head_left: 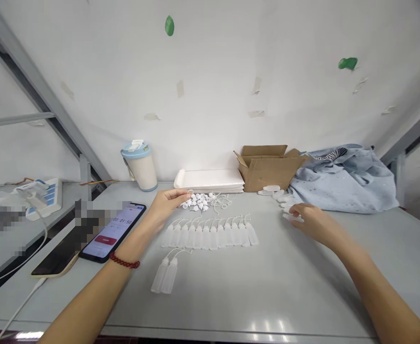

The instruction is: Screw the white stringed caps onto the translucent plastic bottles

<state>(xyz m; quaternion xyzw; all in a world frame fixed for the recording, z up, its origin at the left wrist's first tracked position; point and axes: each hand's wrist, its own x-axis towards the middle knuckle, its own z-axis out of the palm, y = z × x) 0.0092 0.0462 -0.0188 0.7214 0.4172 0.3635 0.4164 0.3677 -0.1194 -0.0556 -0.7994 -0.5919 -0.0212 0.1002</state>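
My left hand reaches to a pile of small white caps, its thumb and forefinger pinched on a small white cap, mostly hidden. At the right, my right hand has its fingers closed on a translucent plastic bottle, partly covered by them. More loose bottles lie just beyond it. Between the hands lies a row of capped bottles with thin white cords at their tops. Two more corded bottles lie side by side nearer me.
Loose white cords lie beside the caps. Behind stand a stack of white sheets, an open cardboard box and a cup with a blue lid. Blue cloth is at right. Two phones, one a lit phone, lie at left.
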